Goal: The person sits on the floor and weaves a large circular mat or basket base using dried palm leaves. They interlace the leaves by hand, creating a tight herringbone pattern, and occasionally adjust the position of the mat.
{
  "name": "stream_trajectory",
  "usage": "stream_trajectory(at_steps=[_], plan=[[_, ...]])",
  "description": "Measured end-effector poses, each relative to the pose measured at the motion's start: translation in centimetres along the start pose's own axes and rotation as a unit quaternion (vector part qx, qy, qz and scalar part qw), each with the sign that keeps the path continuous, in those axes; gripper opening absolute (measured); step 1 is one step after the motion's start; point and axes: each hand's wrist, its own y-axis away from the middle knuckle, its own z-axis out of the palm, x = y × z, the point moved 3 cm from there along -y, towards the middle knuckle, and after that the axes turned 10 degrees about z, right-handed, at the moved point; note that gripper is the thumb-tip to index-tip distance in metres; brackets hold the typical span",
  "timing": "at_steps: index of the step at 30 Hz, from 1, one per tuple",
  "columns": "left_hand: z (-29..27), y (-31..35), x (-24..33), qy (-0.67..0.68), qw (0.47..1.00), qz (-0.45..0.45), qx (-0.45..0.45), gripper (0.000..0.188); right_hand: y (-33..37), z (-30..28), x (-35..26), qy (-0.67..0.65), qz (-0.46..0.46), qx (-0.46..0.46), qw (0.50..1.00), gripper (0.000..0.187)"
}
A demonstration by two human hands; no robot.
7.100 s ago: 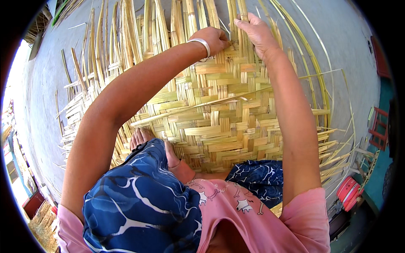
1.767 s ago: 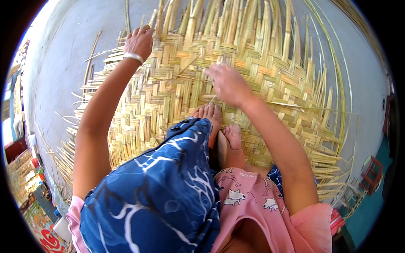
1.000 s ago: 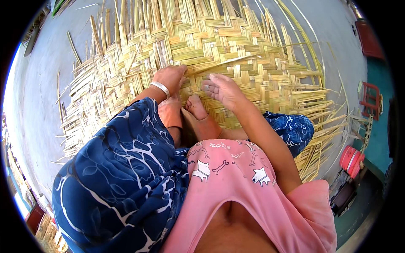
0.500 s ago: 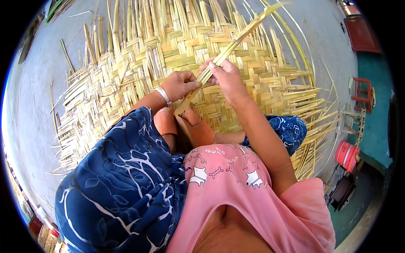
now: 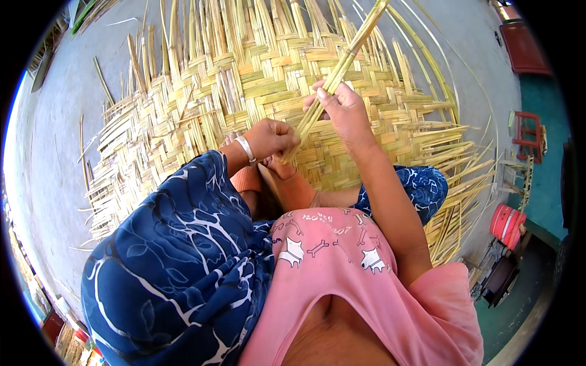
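Note:
A long flattened yellow-green reed strip [image 5: 347, 64] slants over a large woven reed mat [image 5: 262, 82]. Around its middle my right hand [image 5: 343, 111] is closed, thumb on top. At the strip's near end my left hand [image 5: 271, 140], wearing a white bangle [image 5: 245, 148], has its fingers pinched together. That lower end lies against the left fingertips, and the exact grip is partly hidden. Below the hands, my bare feet [image 5: 282, 171] rest on the mat. Loose reed ends stick out along the mat's far, left and right edges.
Grey floor [image 5: 55, 140] surrounds the mat, with stray strips scattered on it. To the right stand a small red wooden stool [image 5: 528, 137], a red round container [image 5: 506, 224] and a dark red piece of furniture [image 5: 526, 49] against a green wall or floor.
My right hand has shifted slightly right with the strip. My left hand has moved a little lower and right, and the strip's near end now shows less below it.

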Motion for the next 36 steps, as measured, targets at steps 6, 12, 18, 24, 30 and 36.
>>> stream_trajectory(at_steps=[6, 12, 18, 24, 30, 36], plan=[[-4.6, -0.4, 8.1, -0.046, 0.991, 0.106, 0.066, 0.057, 0.9, -0.2, -1.0, 0.238, -0.016, -0.062, 0.969, 0.023], [-7.1, -0.5, 14.8, 0.081, 0.972, 0.192, 0.109, 0.048, 2.9, 0.9, 0.4, 0.351, 0.052, -0.15, 0.923, 0.024], [-6.5, -0.2, 12.3, 0.221, 0.96, 0.12, 0.123, 0.042, 4.0, 0.6, 2.2, 0.327, 0.098, -0.185, 0.922, 0.025], [-5.5, -0.3, 10.2, 0.21, 0.963, 0.117, 0.118, 0.025, 4.6, 0.7, 2.1, 0.325, 0.076, -0.186, 0.924, 0.025], [-1.8, -0.1, 8.1, 0.114, 0.987, 0.045, 0.107, 0.024, 4.0, 0.6, 2.1, 0.32, 0.044, -0.134, 0.937, 0.024], [-1.3, 0.1, 7.2, -0.061, 0.979, 0.06, 0.184, 0.034, 4.5, 0.2, 1.7, 0.528, -0.037, -0.028, 0.848, 0.019]])
